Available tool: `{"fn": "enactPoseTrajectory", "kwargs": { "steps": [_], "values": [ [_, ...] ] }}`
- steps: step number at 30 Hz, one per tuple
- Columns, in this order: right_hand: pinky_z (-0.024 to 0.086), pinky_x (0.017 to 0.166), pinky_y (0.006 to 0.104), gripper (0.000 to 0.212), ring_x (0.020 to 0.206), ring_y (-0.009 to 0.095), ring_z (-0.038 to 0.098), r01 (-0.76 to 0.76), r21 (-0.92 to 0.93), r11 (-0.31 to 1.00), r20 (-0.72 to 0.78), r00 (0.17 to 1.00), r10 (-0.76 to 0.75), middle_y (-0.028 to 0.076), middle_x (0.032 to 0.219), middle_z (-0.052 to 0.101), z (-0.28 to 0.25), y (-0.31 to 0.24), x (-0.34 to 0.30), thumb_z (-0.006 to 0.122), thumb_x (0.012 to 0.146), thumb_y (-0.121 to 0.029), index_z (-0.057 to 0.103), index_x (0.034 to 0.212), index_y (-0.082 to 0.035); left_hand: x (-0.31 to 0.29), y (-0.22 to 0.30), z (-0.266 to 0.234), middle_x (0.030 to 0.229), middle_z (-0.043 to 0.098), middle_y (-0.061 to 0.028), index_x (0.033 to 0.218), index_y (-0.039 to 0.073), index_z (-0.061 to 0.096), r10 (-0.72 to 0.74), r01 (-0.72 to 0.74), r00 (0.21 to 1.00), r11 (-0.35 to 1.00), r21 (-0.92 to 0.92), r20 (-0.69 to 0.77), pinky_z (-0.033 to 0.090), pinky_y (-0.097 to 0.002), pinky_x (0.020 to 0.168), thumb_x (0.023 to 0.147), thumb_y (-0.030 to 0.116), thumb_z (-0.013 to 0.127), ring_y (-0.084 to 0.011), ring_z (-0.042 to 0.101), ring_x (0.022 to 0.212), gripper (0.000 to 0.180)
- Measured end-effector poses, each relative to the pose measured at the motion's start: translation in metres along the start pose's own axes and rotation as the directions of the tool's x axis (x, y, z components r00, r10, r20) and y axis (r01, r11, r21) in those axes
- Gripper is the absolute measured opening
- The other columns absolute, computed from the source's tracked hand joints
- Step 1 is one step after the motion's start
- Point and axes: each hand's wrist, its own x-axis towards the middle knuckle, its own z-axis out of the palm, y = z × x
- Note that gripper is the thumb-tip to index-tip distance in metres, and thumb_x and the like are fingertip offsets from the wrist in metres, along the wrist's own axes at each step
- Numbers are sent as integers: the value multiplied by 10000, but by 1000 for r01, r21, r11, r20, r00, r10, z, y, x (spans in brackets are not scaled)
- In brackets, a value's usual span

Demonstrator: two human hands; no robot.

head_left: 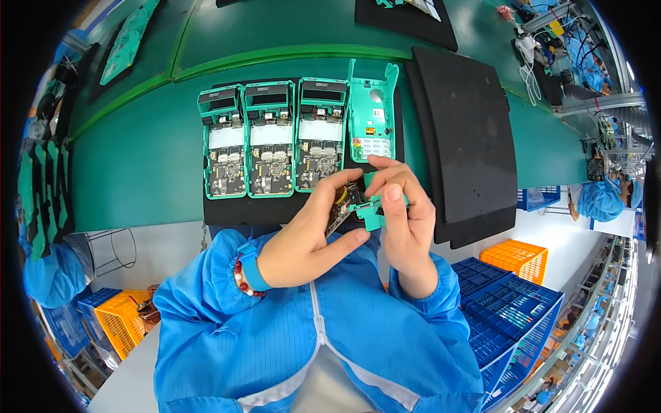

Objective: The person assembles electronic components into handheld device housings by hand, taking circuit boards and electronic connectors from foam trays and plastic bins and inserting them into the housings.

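Board (339,216) is held betw. thumb & fingers of L hand (299,237); green piece (372,217), at open case's (372,103) 6 o'clock, apparently pinched by R hand (412,237). Fitting prob. underway; careful alignment needed next.

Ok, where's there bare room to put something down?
The green table is bare left of the four open device housings and right of the stacked black sheets, whose top looks bare too. It's crowded on the black mat under the housings and by its near edge, where the left hand and right hand meet around small parts.
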Motion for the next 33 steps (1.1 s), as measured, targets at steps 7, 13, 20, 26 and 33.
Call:
{"fn": "enactPoseTrajectory", "kwargs": {
  "steps": [7, 13, 20, 26, 33],
  "values": [
    [358, 1065, 475, 58, 1332, 363, 442, 129, 43, 991, 131, 982, -134, 173, 1169, 601, -20, 1, -2, 631, 903, -72, 626, 869, -24, 0, -5, -3, 1156, 573, -78, 1434, 29, 355, -158, 138, 986, 954, -266, -56, 468, -228, 819, 801, 81, 819, -95, 558, 1036, 786],
    [305, 1121, 501, 123, 1420, 399, 343, 28, 7, 1000, 196, 980, -29, 165, 1285, 586, -22, -4, -3, 717, 839, -26, 641, 931, -60, 2, -3, -2, 1220, 567, -84, 1390, 8, 411, -58, 42, 978, 996, -82, -200, 488, -227, 870, 784, 52, 823, -101, 560, 1080, 734],
    [351, 1092, 503, 158, 1350, 400, 453, 92, 19, 996, 180, 979, -93, 130, 1148, 657, -23, 1, -8, 733, 847, -44, 614, 950, -52, -1, -2, -2, 1161, 567, -40, 1375, 2, 409, -275, 251, 959, 940, -232, -75, 435, -185, 682, 769, 88, 847, -29, 504, 874, 753],
    [414, 1035, 497, 99, 1209, 392, 583, 147, -55, 988, 19, 989, -146, 113, 965, 696, -10, 5, -9, 688, 904, -75, 623, 860, -14, -2, 0, 5, 1103, 561, -12, 1357, 1, 414, -246, 217, 968, 928, -302, -59, 359, -177, 599, 780, 127, 854, -7, 417, 753, 736],
    [382, 1059, 399, 284, 1267, 292, 491, 66, -166, 984, 79, 995, -54, 171, 1294, 549, -19, -2, -5, 517, 1019, -188, 620, 1205, 0, -7, -8, 0, 1173, 569, -59, 1378, -7, 392, -187, 162, 980, 945, -285, -61, 482, -244, 750, 790, 169, 853, -82, 563, 974, 767]
  ]
}}
